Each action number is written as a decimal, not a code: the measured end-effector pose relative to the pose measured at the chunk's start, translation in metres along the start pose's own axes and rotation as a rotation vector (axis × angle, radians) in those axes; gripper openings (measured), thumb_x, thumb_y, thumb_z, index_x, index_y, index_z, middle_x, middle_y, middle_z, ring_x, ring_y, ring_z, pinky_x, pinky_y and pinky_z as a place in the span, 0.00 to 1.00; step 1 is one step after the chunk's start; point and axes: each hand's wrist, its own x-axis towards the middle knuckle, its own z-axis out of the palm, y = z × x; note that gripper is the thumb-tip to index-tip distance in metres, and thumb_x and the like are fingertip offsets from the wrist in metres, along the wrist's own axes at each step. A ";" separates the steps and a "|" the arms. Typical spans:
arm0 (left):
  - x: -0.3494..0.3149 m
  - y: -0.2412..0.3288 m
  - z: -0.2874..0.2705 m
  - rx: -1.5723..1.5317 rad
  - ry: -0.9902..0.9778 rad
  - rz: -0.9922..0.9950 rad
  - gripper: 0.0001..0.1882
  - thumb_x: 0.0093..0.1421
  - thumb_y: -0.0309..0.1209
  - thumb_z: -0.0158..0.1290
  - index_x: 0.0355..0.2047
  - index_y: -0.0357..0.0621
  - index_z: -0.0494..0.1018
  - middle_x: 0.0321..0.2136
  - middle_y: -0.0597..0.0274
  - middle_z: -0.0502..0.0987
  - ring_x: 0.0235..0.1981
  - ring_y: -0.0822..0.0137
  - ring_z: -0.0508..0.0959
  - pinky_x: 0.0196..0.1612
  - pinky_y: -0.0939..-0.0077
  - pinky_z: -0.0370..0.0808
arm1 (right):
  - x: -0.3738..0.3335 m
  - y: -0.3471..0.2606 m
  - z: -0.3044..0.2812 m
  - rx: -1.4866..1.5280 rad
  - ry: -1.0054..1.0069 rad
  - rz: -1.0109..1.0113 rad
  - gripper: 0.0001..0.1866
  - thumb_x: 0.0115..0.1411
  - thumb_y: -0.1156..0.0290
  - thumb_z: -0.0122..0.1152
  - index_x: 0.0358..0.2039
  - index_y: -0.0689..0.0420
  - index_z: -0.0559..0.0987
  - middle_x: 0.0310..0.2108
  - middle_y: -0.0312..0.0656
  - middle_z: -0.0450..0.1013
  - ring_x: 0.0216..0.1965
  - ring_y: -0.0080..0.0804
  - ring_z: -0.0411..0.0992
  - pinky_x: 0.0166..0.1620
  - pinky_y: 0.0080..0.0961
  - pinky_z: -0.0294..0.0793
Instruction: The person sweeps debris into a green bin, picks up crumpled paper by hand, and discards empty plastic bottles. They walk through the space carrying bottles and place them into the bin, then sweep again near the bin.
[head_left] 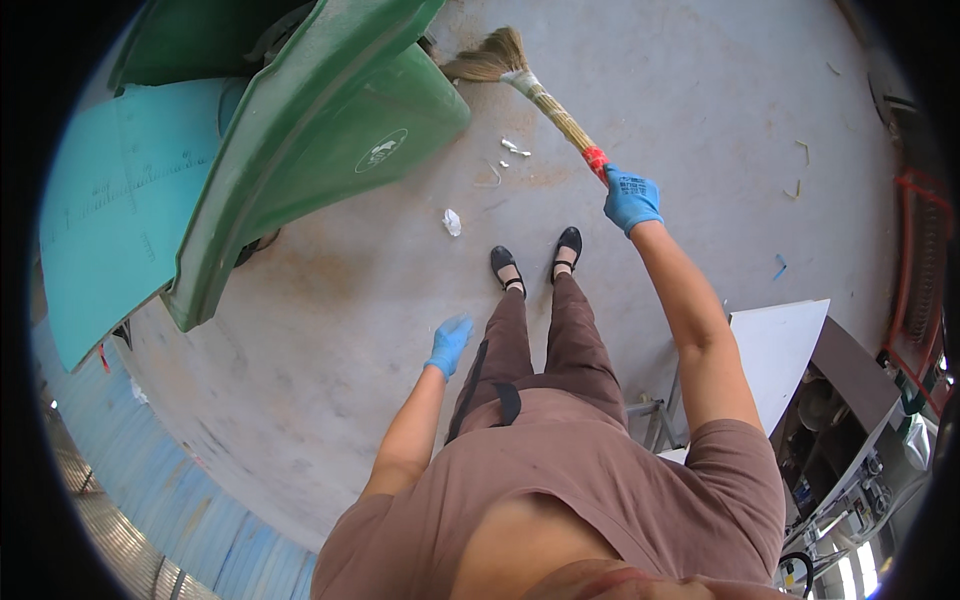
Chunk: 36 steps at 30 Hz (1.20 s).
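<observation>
My right hand (632,199), in a blue glove, is closed around the red-wrapped end of a broom's handle. The broom (560,118) reaches away to the far left, its straw bristles (490,57) fanned on the floor beside the green wheeled bin (350,130). Low at my left side hangs my left hand (449,346), also gloved in blue, with nothing visible in it; its fingers are too smeared to make out. Between my feet and the bin lie a crumpled white scrap (452,222) and small white bits (514,147).
A turquoise board (140,190) with markings leans by the bin on the left. Blue ribbed sheeting (170,470) curves along the lower left. To the right stand a white panel (780,350), a dark shelf unit (845,370) and a red-framed item (920,270). Thin strips lie about the floor.
</observation>
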 end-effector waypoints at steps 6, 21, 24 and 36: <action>0.010 0.004 0.007 0.056 -0.010 -0.029 0.25 0.64 0.43 0.56 0.58 0.44 0.72 0.48 0.61 0.79 0.48 0.64 0.80 0.53 0.66 0.75 | -0.125 0.049 0.006 -0.030 -0.006 -0.101 0.21 0.49 0.74 0.60 0.46 0.51 0.72 0.28 0.47 0.77 0.31 0.50 0.77 0.32 0.47 0.72; 0.143 0.001 -0.005 0.613 0.237 0.096 0.24 0.57 0.39 0.56 0.51 0.37 0.75 0.47 0.49 0.78 0.49 0.58 0.76 0.54 0.64 0.72 | -0.367 0.060 0.049 0.533 -0.071 0.651 0.37 0.52 0.68 0.67 0.64 0.52 0.68 0.45 0.56 0.78 0.42 0.56 0.78 0.45 0.46 0.76; 0.208 0.002 -0.006 0.615 0.310 0.068 0.35 0.55 0.37 0.59 0.61 0.35 0.66 0.60 0.43 0.70 0.62 0.51 0.70 0.63 0.64 0.66 | -0.326 0.063 0.110 0.410 -0.143 0.764 0.37 0.53 0.66 0.65 0.65 0.56 0.66 0.48 0.59 0.76 0.46 0.59 0.76 0.49 0.47 0.75; 0.548 -0.032 0.011 0.654 0.643 0.162 0.51 0.50 0.37 0.64 0.70 0.37 0.50 0.69 0.42 0.52 0.66 0.46 0.64 0.66 0.58 0.65 | -0.302 0.128 0.318 0.860 -0.534 1.191 0.15 0.50 0.77 0.70 0.38 0.60 0.76 0.29 0.35 0.74 0.30 0.25 0.73 0.36 0.26 0.74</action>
